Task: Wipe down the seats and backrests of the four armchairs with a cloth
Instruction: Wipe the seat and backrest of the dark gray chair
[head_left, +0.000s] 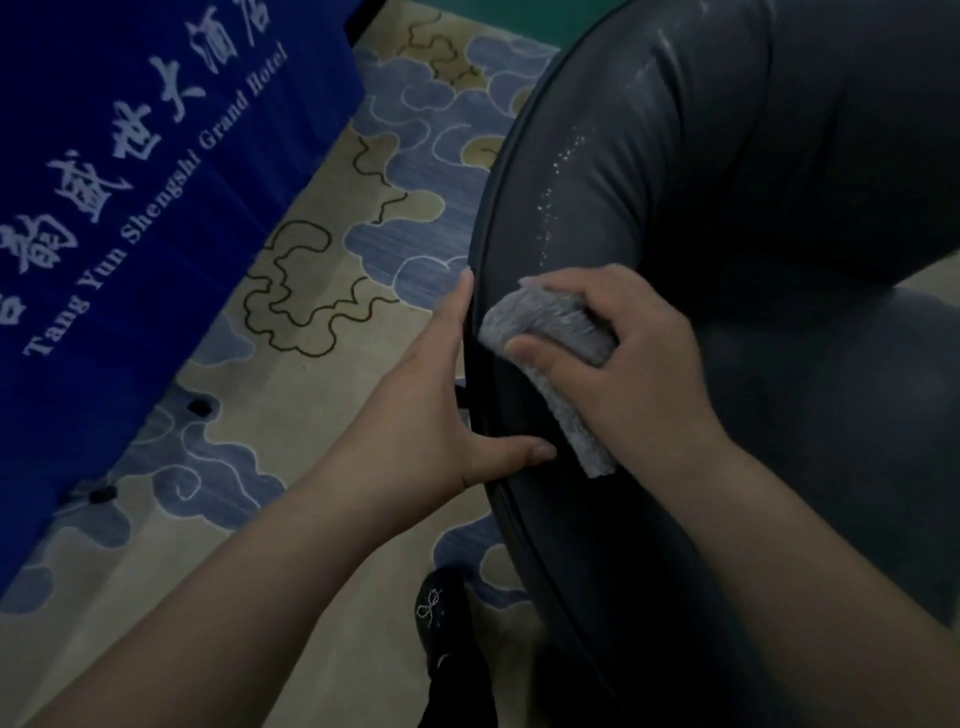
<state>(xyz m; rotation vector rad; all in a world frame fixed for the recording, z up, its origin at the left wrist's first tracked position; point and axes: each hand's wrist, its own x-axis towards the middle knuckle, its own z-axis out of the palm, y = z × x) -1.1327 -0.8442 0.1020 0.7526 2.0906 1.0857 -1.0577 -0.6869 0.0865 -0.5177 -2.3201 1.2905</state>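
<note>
A dark grey leather armchair (675, 182) fills the right half of the view, its rounded backrest wet with shiny droplets. My right hand (634, 364) grips a folded grey cloth (540, 327) and holds it against the top of the backrest. My left hand (441, 410) holds the backrest's outer edge, fingers along the outside and thumb on top next to the cloth's lower end. Part of the seat cushion (857, 389) shows at the right, beyond my right hand.
A blue cloth banner or table skirt (130, 182) with white hotel lettering hangs at the left. Patterned beige and blue carpet (322, 312) lies between it and the chair. My dark shoe (441, 623) stands on the carpet beside the chair's base.
</note>
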